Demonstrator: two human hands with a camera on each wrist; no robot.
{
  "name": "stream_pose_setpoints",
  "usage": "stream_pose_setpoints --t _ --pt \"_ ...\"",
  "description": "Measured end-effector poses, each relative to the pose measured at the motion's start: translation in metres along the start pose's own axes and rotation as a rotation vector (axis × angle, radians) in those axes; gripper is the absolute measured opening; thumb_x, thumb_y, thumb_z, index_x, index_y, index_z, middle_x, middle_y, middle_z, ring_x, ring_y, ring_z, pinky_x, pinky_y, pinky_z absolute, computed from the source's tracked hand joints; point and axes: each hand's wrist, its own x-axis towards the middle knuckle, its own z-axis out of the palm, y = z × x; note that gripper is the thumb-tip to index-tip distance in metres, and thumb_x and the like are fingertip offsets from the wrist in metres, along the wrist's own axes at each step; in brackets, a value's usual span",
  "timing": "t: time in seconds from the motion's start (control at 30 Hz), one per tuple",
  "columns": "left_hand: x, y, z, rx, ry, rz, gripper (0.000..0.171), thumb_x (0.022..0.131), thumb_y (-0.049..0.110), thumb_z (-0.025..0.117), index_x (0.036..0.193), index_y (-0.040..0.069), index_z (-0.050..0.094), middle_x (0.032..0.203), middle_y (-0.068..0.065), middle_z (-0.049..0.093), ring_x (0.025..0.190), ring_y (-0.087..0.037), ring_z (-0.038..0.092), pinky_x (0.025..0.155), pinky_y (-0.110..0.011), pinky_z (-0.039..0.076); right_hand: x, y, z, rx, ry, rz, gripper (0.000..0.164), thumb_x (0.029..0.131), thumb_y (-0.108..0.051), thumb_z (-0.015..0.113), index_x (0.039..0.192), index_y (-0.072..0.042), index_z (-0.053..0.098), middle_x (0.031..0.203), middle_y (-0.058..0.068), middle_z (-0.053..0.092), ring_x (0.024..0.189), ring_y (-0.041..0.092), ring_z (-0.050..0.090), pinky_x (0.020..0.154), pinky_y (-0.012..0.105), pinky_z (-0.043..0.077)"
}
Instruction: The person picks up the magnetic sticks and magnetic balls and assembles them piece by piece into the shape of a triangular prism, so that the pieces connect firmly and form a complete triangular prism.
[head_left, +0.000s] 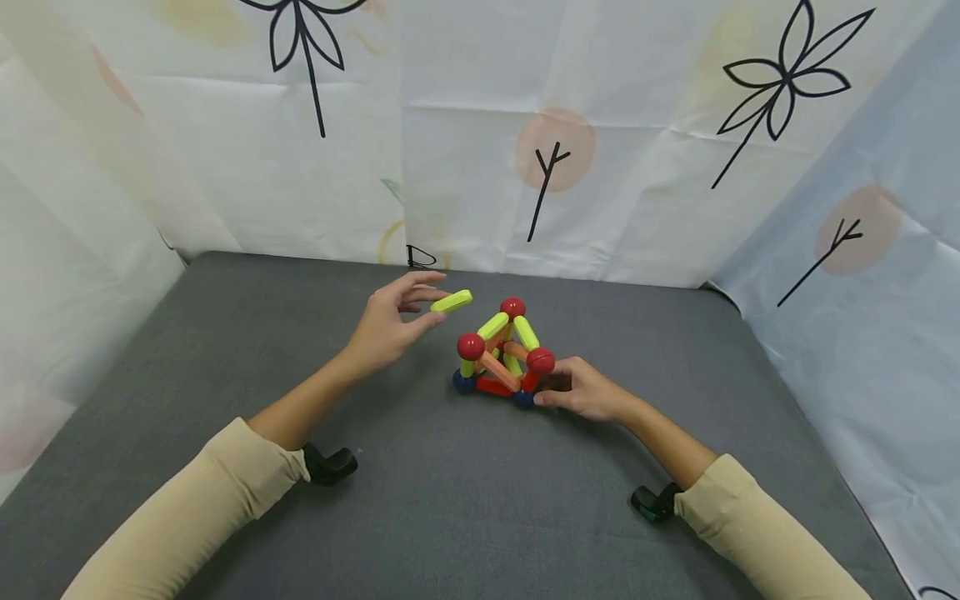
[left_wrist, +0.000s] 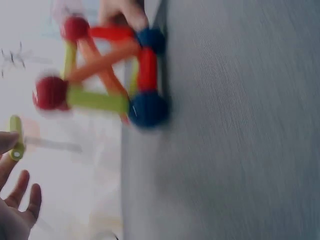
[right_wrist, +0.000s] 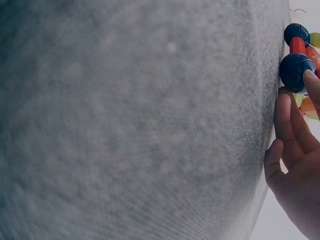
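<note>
My left hand [head_left: 386, 325] pinches a yellow-green magnetic rod [head_left: 452, 301] between thumb and fingers, up and left of a ball-and-rod structure. The structure [head_left: 500, 372] stands on the grey surface. Red balls [head_left: 471, 346] form its upper corners and blue balls [left_wrist: 149, 107] its lower ones, joined by yellow-green, orange and red rods. At its right lower corner, my right hand [head_left: 588, 390] holds it, the thumb on a blue ball [right_wrist: 296, 71] and the other fingers partly hidden behind. In the left wrist view the pinched rod's end shows a pale round spot.
The grey cloth-covered table [head_left: 420, 508] spreads around both arms. White printed curtains [head_left: 465, 167] rise at its back and sides. A black strap device [head_left: 330, 465] sits at the left wrist, another [head_left: 655, 503] at the right wrist.
</note>
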Motion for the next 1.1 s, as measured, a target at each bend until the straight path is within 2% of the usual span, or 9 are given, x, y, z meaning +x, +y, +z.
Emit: stream_pose_setpoints --t 0.07,0.17,0.37,0.5,0.63,0.93,1.0,1.1 --pt "0.0 0.011 0.009 -0.023 -0.017 0.07 0.046 0.089 0.001 0.073 0.132 0.004 0.058 0.121 -0.013 0.069 0.113 -0.024 0.064 0.091 -0.049 0.05 0.0 0.0 0.0 0.002 -0.002 -0.005 0.026 0.091 -0.001 0.07 0.117 0.004 0.067 0.106 0.013 0.071 0.094 0.026 0.065 0.084 0.033 0.054" --pt "-0.001 0.023 0.022 -0.026 -0.074 0.138 0.046 0.089 0.002 0.073 0.132 0.005 0.059 0.122 -0.009 0.069 0.113 -0.02 0.065 0.095 -0.046 0.049 0.0 0.0 0.0 0.005 -0.001 -0.008 0.026 0.091 -0.001 0.07 0.116 0.004 0.067 0.105 0.013 0.071 0.093 0.026 0.065 0.082 0.032 0.054" --pt "-0.004 0.029 0.039 0.028 -0.205 0.191 0.051 0.086 -0.001 0.076 0.133 0.002 0.058 0.118 -0.007 0.07 0.117 -0.021 0.061 0.099 -0.046 0.044 0.0 -0.001 -0.001 0.016 -0.007 -0.009 0.025 0.092 -0.001 0.068 0.116 0.004 0.067 0.105 0.014 0.071 0.093 0.026 0.065 0.082 0.031 0.054" --pt "-0.005 0.028 0.043 0.062 -0.248 0.191 0.051 0.084 -0.002 0.077 0.132 0.002 0.059 0.117 -0.007 0.07 0.119 -0.024 0.056 0.096 -0.042 0.046 0.0 -0.001 0.0 0.03 -0.015 -0.011 0.025 0.093 -0.001 0.067 0.117 0.004 0.066 0.105 0.015 0.071 0.093 0.027 0.065 0.082 0.031 0.054" --pt "-0.004 0.032 0.046 0.139 -0.284 0.168 0.048 0.086 0.0 0.076 0.132 0.005 0.061 0.12 -0.009 0.067 0.12 -0.024 0.052 0.091 -0.041 0.049 0.0 -0.002 0.001 0.047 -0.02 -0.011 0.026 0.093 -0.001 0.067 0.118 0.005 0.065 0.107 0.016 0.07 0.093 0.027 0.064 0.081 0.03 0.054" --pt "-0.004 0.032 0.048 0.295 -0.297 0.125 0.047 0.087 0.005 0.076 0.132 0.011 0.062 0.125 -0.007 0.063 0.124 -0.025 0.049 0.095 -0.051 0.044 0.0 -0.001 0.0 0.034 -0.012 -0.024 0.028 0.092 -0.001 0.068 0.12 0.005 0.065 0.107 0.015 0.07 0.094 0.028 0.065 0.083 0.031 0.054" --pt "-0.003 0.03 0.048 0.295 -0.294 0.122 0.047 0.087 0.005 0.076 0.132 0.011 0.062 0.125 -0.007 0.062 0.124 -0.025 0.05 0.093 -0.048 0.047 0.0 0.0 0.0 0.026 -0.008 -0.025 0.028 0.092 -0.001 0.068 0.119 0.004 0.066 0.106 0.014 0.07 0.093 0.028 0.065 0.083 0.031 0.054" --pt "-0.003 0.027 0.046 0.246 -0.294 0.129 0.049 0.086 0.005 0.077 0.133 0.01 0.061 0.125 -0.008 0.062 0.121 -0.023 0.052 0.087 -0.039 0.052 0.0 0.0 0.0 0.026 -0.011 -0.022 0.028 0.093 -0.001 0.068 0.12 0.005 0.065 0.106 0.015 0.07 0.092 0.028 0.064 0.082 0.031 0.054"
